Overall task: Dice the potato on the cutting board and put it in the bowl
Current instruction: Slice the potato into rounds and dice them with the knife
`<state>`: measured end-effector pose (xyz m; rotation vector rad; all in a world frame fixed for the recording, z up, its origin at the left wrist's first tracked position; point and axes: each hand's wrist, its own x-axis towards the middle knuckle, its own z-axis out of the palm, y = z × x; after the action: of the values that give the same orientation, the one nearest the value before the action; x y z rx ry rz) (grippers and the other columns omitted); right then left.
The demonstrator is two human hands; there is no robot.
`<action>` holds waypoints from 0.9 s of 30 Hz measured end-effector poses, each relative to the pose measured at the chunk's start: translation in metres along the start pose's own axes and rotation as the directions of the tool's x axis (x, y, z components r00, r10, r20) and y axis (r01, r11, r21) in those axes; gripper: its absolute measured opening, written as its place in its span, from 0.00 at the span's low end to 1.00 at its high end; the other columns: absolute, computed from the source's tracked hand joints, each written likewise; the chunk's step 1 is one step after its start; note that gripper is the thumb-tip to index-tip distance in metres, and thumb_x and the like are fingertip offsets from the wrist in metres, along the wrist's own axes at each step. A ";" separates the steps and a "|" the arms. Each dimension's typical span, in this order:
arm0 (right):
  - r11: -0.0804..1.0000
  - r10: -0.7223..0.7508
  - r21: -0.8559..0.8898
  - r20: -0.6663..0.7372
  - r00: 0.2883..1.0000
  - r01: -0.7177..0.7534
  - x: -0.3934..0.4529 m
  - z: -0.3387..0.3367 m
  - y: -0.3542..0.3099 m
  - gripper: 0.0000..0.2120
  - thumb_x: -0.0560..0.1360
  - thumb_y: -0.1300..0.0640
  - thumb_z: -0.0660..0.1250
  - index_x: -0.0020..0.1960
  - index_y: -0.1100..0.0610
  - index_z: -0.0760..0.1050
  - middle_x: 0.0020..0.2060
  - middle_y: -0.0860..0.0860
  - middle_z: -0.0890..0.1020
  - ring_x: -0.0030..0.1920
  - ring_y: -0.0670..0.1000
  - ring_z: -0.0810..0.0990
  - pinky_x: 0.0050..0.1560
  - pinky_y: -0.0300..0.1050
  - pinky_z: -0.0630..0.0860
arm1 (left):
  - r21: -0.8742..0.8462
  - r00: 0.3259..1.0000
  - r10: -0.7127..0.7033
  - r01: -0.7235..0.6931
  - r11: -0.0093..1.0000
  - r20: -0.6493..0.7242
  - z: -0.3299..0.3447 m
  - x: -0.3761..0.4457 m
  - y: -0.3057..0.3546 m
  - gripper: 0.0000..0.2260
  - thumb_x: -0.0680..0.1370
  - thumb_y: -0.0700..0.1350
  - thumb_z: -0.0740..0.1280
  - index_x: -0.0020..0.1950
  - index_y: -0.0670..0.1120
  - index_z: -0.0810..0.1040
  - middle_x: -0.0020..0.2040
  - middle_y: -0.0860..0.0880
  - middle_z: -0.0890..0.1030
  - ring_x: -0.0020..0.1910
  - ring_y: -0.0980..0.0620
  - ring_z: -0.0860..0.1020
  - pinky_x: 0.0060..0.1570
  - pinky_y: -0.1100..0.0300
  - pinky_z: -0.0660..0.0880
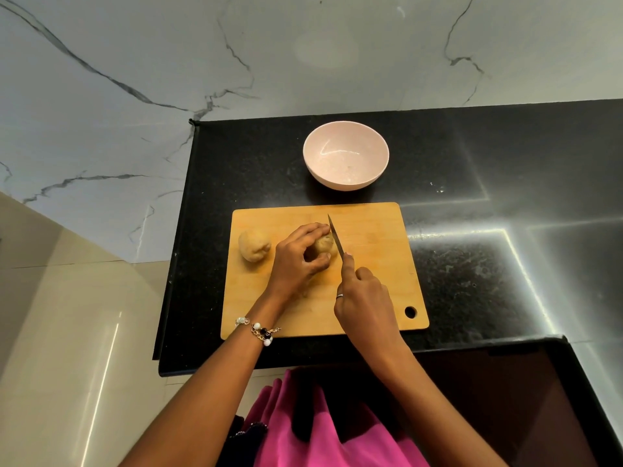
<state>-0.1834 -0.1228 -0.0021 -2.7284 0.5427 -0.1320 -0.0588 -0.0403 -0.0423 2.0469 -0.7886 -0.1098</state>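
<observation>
Your left hand (298, 259) was clawed over one potato piece (324, 246) near the middle of the cutting board (371, 281), fingers curled round it and pinning it down. I read that as keeping it from rolling and keeping fingertips back from the edge. Your right hand (362, 299) was wrapped round the knife (336, 238) handle, index finger stretched up toward the blade's spine, likely for steering. The blade ran along the right side of the piece, tip pointing away from you, at or just touching it; couldn't tell if it had bitten in yet.

The other potato piece (254, 245) sat alone at the board's left end, well clear of the knife, parked until its turn, I'd guess. The bowl (345, 155) stood on the black bench (472, 264) just beyond the board's far edge, handy for a short transfer; nothing diced in it that I could see.

Hard to make out:
- your left hand covered most of the held piece, so its shape and cut face were hidden
- knife handle fully buried in your grip
- no dice visible on the board, so dicing looked barely begun
</observation>
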 end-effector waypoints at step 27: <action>0.988 0.019 -0.155 0.047 0.999 -0.012 -0.008 0.014 -0.004 0.33 0.52 0.70 0.75 0.58 0.70 0.77 0.27 0.58 0.75 0.16 0.55 0.68 0.21 0.39 0.53 | 0.007 0.999 0.005 -0.004 1.000 -0.049 0.005 -0.003 0.001 0.22 0.69 0.38 0.72 0.63 0.45 0.77 0.62 0.49 0.77 0.61 0.57 0.73 0.61 0.74 0.64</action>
<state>-0.1869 -0.1120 -0.0139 -2.8683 0.5827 -0.0199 -0.0640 -0.0426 -0.0452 2.0461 -0.7641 -0.0548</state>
